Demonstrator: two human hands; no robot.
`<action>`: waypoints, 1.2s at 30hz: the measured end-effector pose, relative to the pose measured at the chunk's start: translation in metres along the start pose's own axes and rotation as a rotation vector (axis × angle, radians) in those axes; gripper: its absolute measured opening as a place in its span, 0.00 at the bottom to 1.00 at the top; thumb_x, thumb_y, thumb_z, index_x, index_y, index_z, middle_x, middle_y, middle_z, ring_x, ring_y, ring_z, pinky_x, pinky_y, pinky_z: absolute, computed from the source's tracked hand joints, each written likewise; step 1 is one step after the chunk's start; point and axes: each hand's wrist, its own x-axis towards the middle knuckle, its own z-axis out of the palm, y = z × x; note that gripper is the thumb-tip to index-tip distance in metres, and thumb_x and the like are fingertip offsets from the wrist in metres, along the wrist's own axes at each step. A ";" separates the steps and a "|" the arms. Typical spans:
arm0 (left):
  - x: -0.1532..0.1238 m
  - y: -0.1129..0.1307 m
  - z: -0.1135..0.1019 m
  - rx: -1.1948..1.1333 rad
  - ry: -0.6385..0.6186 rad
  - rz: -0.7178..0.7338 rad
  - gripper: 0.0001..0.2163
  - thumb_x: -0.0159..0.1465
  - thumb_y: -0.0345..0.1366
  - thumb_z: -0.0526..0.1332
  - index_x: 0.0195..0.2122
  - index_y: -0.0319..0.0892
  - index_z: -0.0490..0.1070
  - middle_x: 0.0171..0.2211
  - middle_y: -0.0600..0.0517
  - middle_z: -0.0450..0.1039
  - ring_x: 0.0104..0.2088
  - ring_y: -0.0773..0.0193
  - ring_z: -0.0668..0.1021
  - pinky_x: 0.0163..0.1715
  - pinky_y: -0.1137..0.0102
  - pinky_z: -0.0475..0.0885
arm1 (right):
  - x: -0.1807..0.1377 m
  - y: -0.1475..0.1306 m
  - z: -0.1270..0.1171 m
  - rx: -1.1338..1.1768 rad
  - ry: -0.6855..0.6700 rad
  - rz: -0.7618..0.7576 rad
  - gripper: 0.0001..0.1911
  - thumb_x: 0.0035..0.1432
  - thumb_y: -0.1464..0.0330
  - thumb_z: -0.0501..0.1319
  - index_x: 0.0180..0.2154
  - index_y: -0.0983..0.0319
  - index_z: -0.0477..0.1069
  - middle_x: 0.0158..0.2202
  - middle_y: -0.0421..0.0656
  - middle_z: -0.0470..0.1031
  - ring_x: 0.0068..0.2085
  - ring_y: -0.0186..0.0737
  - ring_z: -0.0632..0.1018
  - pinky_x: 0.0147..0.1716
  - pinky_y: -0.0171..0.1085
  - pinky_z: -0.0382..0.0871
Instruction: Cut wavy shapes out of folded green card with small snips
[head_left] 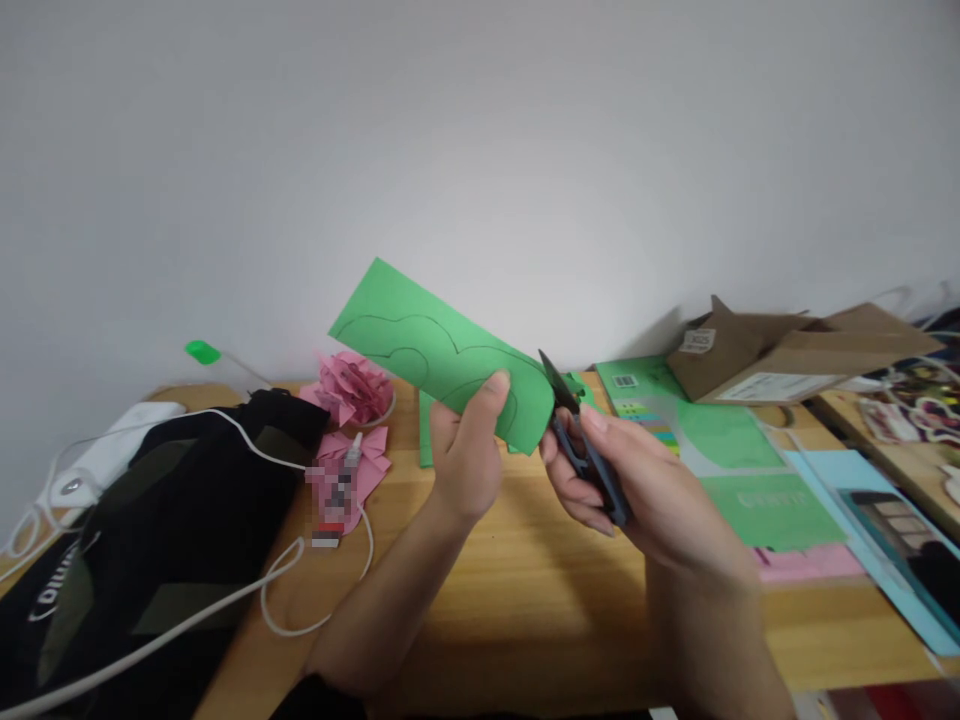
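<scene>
My left hand (pixel 466 452) pinches a strip of green paper (pixel 427 345) with a curved pencil outline drawn on it, holding it up above the wooden table (pixel 525 590). My right hand (pixel 637 480) is closed round small dark snips (pixel 581 445). Their black blades meet the right edge of the green paper.
A black bag (pixel 150 540) with a white cable (pixel 225 600) lies at the left. Pink folded paper flowers (pixel 352 385) and a glue tube (pixel 341 490) sit behind it. At the right lie green and pink paper sheets (pixel 750 480), a brown cardboard box (pixel 787 350) and a light blue sheet.
</scene>
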 end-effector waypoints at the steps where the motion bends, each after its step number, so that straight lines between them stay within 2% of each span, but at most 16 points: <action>1: 0.000 0.000 0.000 0.000 -0.007 0.002 0.08 0.53 0.38 0.72 0.23 0.42 0.76 0.23 0.56 0.74 0.24 0.71 0.73 0.26 0.76 0.73 | 0.000 0.000 0.000 -0.001 0.003 -0.006 0.22 0.66 0.51 0.54 0.31 0.62 0.68 0.18 0.32 0.58 0.16 0.25 0.56 0.13 0.27 0.48; 6: -0.001 0.000 0.000 0.022 -0.043 0.018 0.10 0.55 0.37 0.70 0.22 0.41 0.72 0.19 0.57 0.68 0.19 0.72 0.68 0.20 0.78 0.67 | 0.000 0.000 0.002 -0.011 0.039 -0.034 0.22 0.65 0.50 0.55 0.30 0.62 0.67 0.17 0.31 0.55 0.17 0.26 0.53 0.13 0.26 0.47; 12: -0.002 0.001 0.000 0.113 -0.091 0.017 0.16 0.58 0.41 0.68 0.19 0.42 0.65 0.17 0.58 0.63 0.18 0.72 0.65 0.19 0.76 0.65 | 0.000 -0.003 0.003 0.025 0.106 -0.063 0.20 0.62 0.53 0.61 0.29 0.63 0.68 0.16 0.31 0.55 0.17 0.25 0.52 0.12 0.25 0.44; 20: -0.003 0.001 -0.002 0.172 -0.090 0.025 0.16 0.60 0.41 0.65 0.19 0.42 0.66 0.18 0.57 0.64 0.19 0.71 0.66 0.21 0.74 0.66 | 0.001 -0.009 0.005 0.105 0.089 -0.021 0.19 0.57 0.54 0.66 0.27 0.64 0.69 0.14 0.29 0.52 0.15 0.23 0.48 0.11 0.25 0.40; 27: -0.003 0.000 -0.004 0.207 -0.088 0.057 0.16 0.61 0.41 0.65 0.19 0.42 0.67 0.18 0.56 0.65 0.21 0.70 0.67 0.24 0.74 0.68 | 0.002 -0.006 0.002 0.111 0.073 -0.021 0.19 0.59 0.54 0.64 0.28 0.63 0.69 0.14 0.29 0.52 0.15 0.23 0.47 0.11 0.25 0.39; 36: -0.004 0.000 -0.003 0.198 -0.102 0.080 0.13 0.62 0.40 0.64 0.22 0.42 0.71 0.22 0.55 0.71 0.26 0.67 0.72 0.31 0.73 0.72 | 0.004 -0.005 0.005 0.099 0.103 -0.012 0.21 0.57 0.53 0.65 0.26 0.62 0.66 0.14 0.29 0.52 0.15 0.23 0.47 0.11 0.25 0.38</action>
